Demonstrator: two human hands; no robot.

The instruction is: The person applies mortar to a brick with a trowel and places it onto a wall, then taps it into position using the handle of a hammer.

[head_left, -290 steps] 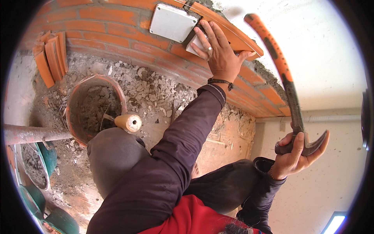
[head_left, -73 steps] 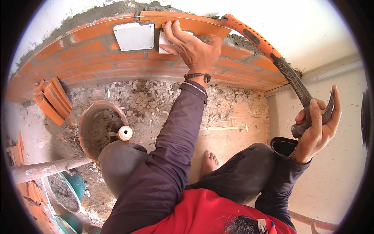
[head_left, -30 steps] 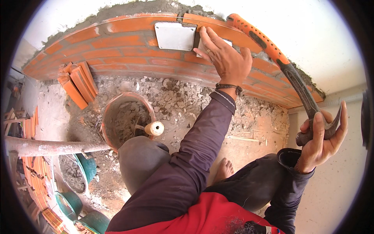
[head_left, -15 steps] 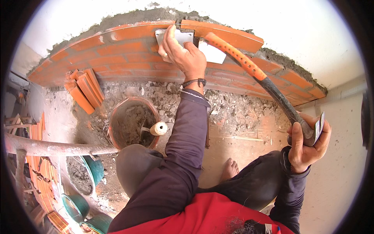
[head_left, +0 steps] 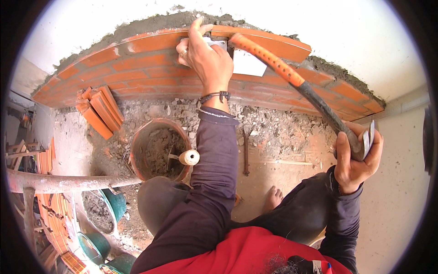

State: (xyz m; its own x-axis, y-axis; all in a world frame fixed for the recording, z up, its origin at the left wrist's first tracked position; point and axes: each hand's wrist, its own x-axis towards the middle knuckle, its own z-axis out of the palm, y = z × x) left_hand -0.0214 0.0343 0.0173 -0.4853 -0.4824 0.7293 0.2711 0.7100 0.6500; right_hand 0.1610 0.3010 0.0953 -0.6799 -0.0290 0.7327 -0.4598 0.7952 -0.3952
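Observation:
My left hand (head_left: 207, 61) is at the top of the low brick wall (head_left: 150, 61). Its index finger stretches up past the top edge, while the other fingers bend in front of a grey metal plate (head_left: 221, 44), which they partly hide. A white rectangular piece (head_left: 248, 62) sits in the wall just right of the plate. With my right hand (head_left: 358, 157) I grip a hammer (head_left: 292, 75) by its head. Its orange and black handle points up and left, the tip near the right edge of the plate; whether it touches cannot be told.
A bucket of mortar (head_left: 133, 148) with a wooden-handled trowel (head_left: 189, 157) stands left of my arm. Loose bricks (head_left: 101, 112) lean on the wall. Rubble (head_left: 273, 125) covers the floor along its foot. A pole (head_left: 73, 181) and green buckets (head_left: 115, 204) are at left.
My left hand has shifted slightly left, its index finger reaching higher and other fingers bending more. The handle tip has moved left; the hammer head has risen slightly.

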